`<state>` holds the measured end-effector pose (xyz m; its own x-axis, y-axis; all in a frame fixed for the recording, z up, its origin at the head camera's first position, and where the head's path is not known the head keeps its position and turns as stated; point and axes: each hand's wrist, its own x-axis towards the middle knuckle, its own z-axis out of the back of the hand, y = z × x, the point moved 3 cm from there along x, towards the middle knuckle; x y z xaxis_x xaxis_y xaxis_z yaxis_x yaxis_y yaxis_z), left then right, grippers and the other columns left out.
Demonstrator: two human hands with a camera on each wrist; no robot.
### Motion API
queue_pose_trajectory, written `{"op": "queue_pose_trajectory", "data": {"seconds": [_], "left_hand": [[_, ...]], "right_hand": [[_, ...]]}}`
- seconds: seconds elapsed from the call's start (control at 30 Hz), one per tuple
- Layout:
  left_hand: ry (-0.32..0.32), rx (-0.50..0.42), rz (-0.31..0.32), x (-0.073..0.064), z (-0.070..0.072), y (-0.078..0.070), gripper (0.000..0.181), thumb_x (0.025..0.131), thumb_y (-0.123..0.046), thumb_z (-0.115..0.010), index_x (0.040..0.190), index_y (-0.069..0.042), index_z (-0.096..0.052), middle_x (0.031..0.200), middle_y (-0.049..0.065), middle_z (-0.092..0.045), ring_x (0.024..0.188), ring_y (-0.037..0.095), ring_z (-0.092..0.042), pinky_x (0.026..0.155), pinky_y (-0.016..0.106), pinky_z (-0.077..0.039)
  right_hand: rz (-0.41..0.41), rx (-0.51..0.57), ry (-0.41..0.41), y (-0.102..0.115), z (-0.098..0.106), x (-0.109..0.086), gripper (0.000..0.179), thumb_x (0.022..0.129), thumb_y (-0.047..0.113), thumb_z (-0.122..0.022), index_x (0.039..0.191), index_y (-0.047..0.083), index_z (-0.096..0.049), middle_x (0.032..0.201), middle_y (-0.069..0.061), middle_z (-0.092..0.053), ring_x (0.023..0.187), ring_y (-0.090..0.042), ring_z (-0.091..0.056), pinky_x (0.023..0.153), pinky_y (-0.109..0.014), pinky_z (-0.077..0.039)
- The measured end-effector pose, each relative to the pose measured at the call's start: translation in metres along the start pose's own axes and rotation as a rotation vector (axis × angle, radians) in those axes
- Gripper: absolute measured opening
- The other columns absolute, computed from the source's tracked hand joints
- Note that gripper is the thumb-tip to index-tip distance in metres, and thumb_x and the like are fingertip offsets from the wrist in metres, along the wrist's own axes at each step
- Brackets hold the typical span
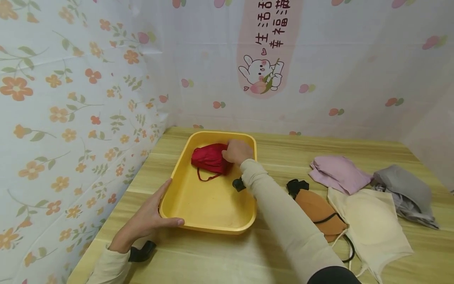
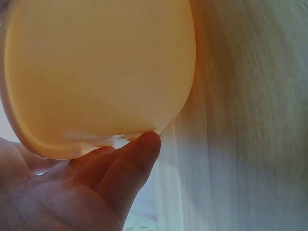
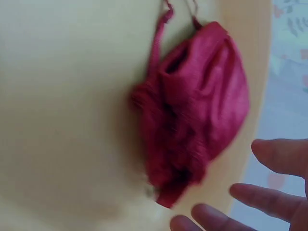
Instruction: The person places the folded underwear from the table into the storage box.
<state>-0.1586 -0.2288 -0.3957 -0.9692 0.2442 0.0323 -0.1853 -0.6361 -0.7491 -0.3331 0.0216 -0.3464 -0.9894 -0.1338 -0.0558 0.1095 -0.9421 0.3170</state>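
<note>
A yellow plastic basin (image 1: 213, 205) rests on the table, slightly left of the middle. Its front left corner is held by my left hand (image 1: 150, 213), the thumb at the front rim and the fingers along the outer left wall. In the left wrist view, those fingers (image 2: 130, 163) touch the basin's outside (image 2: 106, 72). At the far end inside lies a folded red bra (image 1: 208, 157) with a thin strap trailing from it. My right hand (image 1: 238, 152) is beside the bra; the right wrist view shows its fingers (image 3: 269, 199) spread and apart from the red fabric (image 3: 207, 96).
Right of the basin lie an orange bra (image 1: 317, 211) with black straps, a cream camisole (image 1: 372, 221), a folded mauve garment (image 1: 338, 171) and a grey garment (image 1: 408, 187). Printed cloth (image 1: 198, 51) hangs behind and to the left of the wooden table (image 1: 283, 154).
</note>
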Motion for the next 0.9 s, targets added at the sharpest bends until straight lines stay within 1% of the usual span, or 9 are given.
{"op": "queue_pose_trajectory", "data": {"seconds": [0.13,0.23,0.33,0.4,0.47,0.5,0.6,0.73,0.9], "left_hand": [[0.000,-0.014,0.000,-0.001,0.000,0.000,0.122,0.071,-0.035,-0.089,0.160,-0.001,-0.013,0.161,0.026,-0.031,0.134,0.039,-0.048,0.113,0.061,-0.035],[-0.004,0.005,0.008,-0.002,0.001,0.000,0.122,0.071,-0.036,-0.089,0.161,-0.002,-0.014,0.161,0.025,-0.032,0.133,0.036,-0.050,0.112,0.055,-0.038],[-0.007,0.031,0.007,-0.001,0.001,0.000,0.122,0.071,-0.037,-0.089,0.160,-0.002,-0.015,0.160,0.024,-0.034,0.129,0.033,-0.053,0.110,0.048,-0.041],[-0.008,0.038,0.006,-0.001,0.001,0.000,0.121,0.071,-0.037,-0.089,0.160,-0.002,-0.015,0.160,0.023,-0.035,0.129,0.032,-0.053,0.110,0.043,-0.042],[-0.009,0.037,0.007,0.000,0.001,0.000,0.121,0.071,-0.037,-0.089,0.160,-0.002,-0.015,0.160,0.023,-0.035,0.127,0.031,-0.054,0.110,0.041,-0.042],[-0.009,0.040,0.008,0.000,0.001,0.000,0.121,0.071,-0.037,-0.089,0.160,-0.002,-0.015,0.160,0.023,-0.035,0.128,0.030,-0.054,0.110,0.040,-0.043],[-0.005,0.027,0.000,0.000,0.002,-0.001,0.121,0.072,-0.035,-0.090,0.161,-0.002,-0.014,0.160,0.024,-0.034,0.128,0.032,-0.053,0.111,0.048,-0.042],[0.002,0.022,-0.024,-0.001,0.004,-0.004,0.121,0.072,-0.034,-0.089,0.160,0.000,-0.013,0.160,0.028,-0.031,0.132,0.038,-0.050,0.111,0.060,-0.038],[0.007,0.013,-0.024,-0.002,0.003,-0.002,0.121,0.073,-0.035,-0.088,0.161,-0.001,-0.012,0.161,0.027,-0.029,0.135,0.039,-0.048,0.111,0.062,-0.036]], "right_hand": [[0.045,-0.025,-0.015,0.001,0.015,-0.003,0.033,0.096,0.036,-0.057,0.072,0.014,-0.059,0.072,-0.001,-0.056,0.073,-0.022,-0.057,0.055,-0.031,-0.041],[0.090,-0.016,-0.017,0.001,0.025,-0.006,0.038,0.097,0.037,-0.058,0.065,0.015,-0.057,0.063,0.002,-0.054,0.070,-0.021,-0.058,0.054,-0.031,-0.041],[0.135,0.027,-0.011,-0.001,0.033,-0.008,0.031,0.097,0.036,-0.060,0.081,0.011,-0.069,0.074,-0.001,-0.067,0.080,-0.024,-0.064,0.065,-0.033,-0.050],[0.162,0.050,-0.016,-0.004,0.037,-0.008,0.031,0.097,0.036,-0.060,0.099,0.008,-0.073,0.093,-0.006,-0.075,0.090,-0.026,-0.066,0.076,-0.036,-0.054],[0.189,0.089,-0.022,-0.008,0.044,-0.011,0.035,0.097,0.036,-0.061,0.112,0.007,-0.072,0.112,-0.010,-0.074,0.097,-0.029,-0.064,0.085,-0.038,-0.054],[0.206,0.113,-0.024,-0.010,0.047,-0.012,0.035,0.097,0.035,-0.062,0.114,0.006,-0.072,0.116,-0.011,-0.073,0.096,-0.029,-0.064,0.084,-0.039,-0.054],[0.267,0.202,-0.055,-0.017,0.058,-0.019,0.031,0.097,0.033,-0.063,0.113,0.008,-0.073,0.113,-0.013,-0.074,0.091,-0.027,-0.064,0.077,-0.035,-0.052],[0.373,0.342,-0.103,-0.028,0.071,-0.035,0.025,0.097,0.027,-0.064,0.112,0.009,-0.073,0.098,-0.013,-0.075,0.080,-0.022,-0.069,0.067,-0.030,-0.052],[0.458,0.428,-0.159,-0.044,0.083,-0.057,0.021,0.097,0.023,-0.065,0.112,0.009,-0.072,0.091,-0.011,-0.075,0.070,-0.018,-0.069,0.062,-0.030,-0.052]]}}
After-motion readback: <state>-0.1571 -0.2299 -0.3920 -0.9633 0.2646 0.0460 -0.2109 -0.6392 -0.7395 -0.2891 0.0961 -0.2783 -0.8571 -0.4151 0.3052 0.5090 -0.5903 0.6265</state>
